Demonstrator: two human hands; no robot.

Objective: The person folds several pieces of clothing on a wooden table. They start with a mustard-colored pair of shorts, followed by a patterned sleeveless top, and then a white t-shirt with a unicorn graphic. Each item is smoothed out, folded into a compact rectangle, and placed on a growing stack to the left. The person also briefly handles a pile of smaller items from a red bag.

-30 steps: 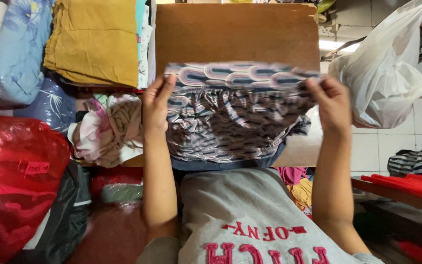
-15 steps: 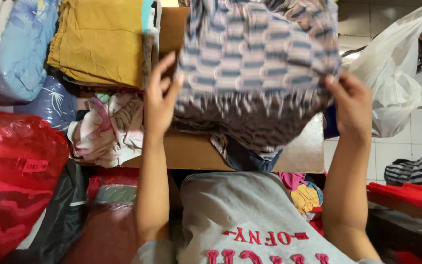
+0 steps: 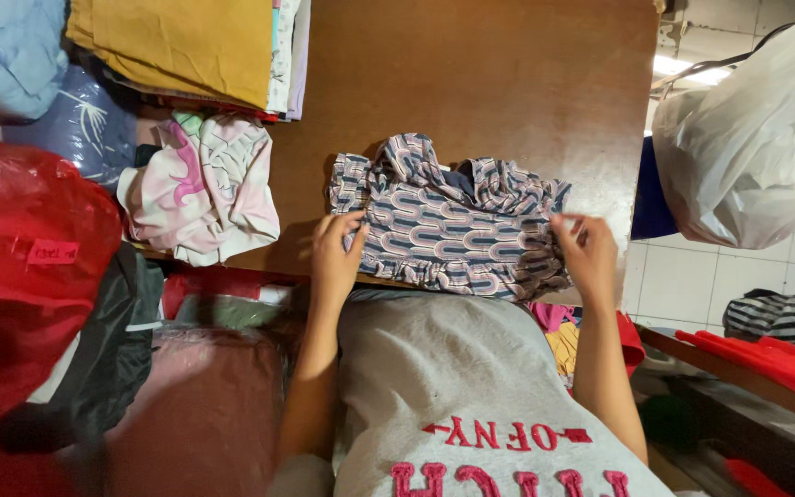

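A patterned garment [image 3: 453, 230], blue and white with arch-shaped stripes, lies bunched on the brown table [image 3: 480, 74] at the middle of the frame, its lower edge at the table's near edge. The left hand [image 3: 336, 256] sits at the garment's lower left corner, fingers curled onto the cloth and pinching its edge. The right hand [image 3: 589, 253] is at the garment's right edge, fingers bent and touching the cloth; whether it has really closed on the fabric cannot be told.

At upper left a folded yellow stack [image 3: 186, 46] rests on the table, with thinner pale folded pieces along its right side. Just below it, a crumpled pink-and-white cloth [image 3: 204, 189] hangs over the table's left edge, near the left hand but apart from it.

Along the left side of the frame sits a large red plastic bag [image 3: 20, 285] bearing a small red rectangular label [image 3: 51, 251] with dark writing. Above it is a light blue bag [image 3: 6, 51], and a dark blue bag [image 3: 80, 129] lies between them. A black bag [image 3: 108, 359] leans against the red one's lower right.

At upper right hangs a bulging white plastic bag [image 3: 756, 147], with a dark blue cloth [image 3: 650, 198] just to its left. Red cloth [image 3: 766, 359] lies at lower right, and a striped bundle [image 3: 784, 317] sits above it.
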